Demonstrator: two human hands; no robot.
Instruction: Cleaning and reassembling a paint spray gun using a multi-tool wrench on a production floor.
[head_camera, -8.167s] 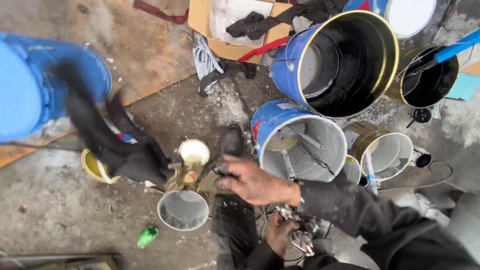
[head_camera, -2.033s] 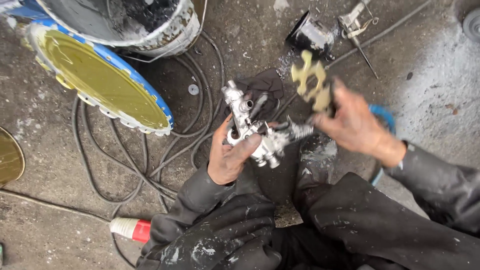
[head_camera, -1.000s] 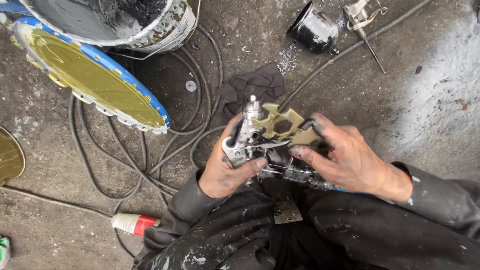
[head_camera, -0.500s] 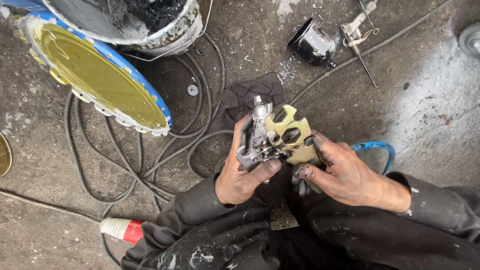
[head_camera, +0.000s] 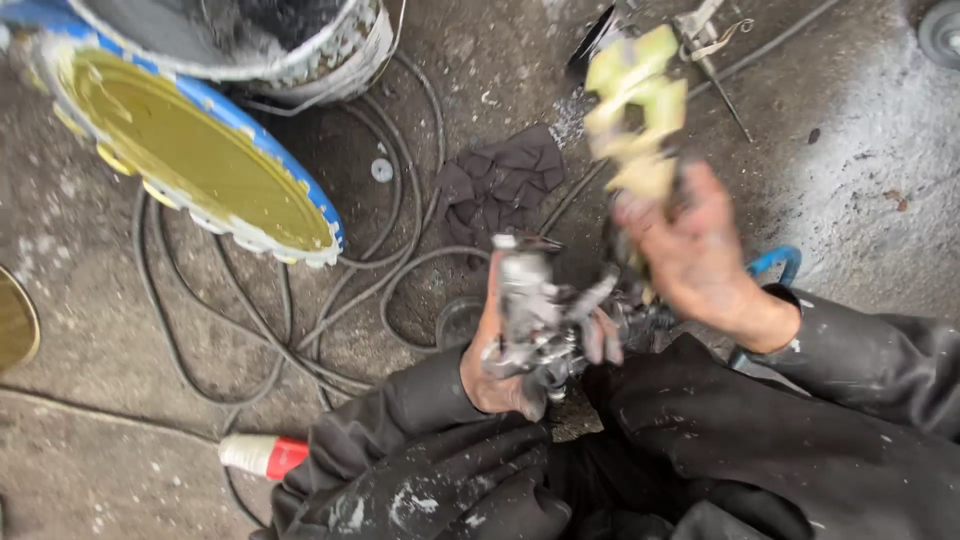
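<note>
Both hands work over my lap: left hand (head_camera: 500, 365), fingers clamped, steadies the paint-crusted spray gun (head_camera: 535, 315); just beyond it, right hand (head_camera: 695, 250) grips a blurred yellow wrench (head_camera: 635, 100), probably raised clear.

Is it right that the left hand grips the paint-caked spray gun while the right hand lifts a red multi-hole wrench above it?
Not quite. The wrench is pale yellow, not red, as the head view shows. The rest holds: the left hand grips the paint-caked spray gun, and the right hand lifts the multi-hole wrench above it.
</note>
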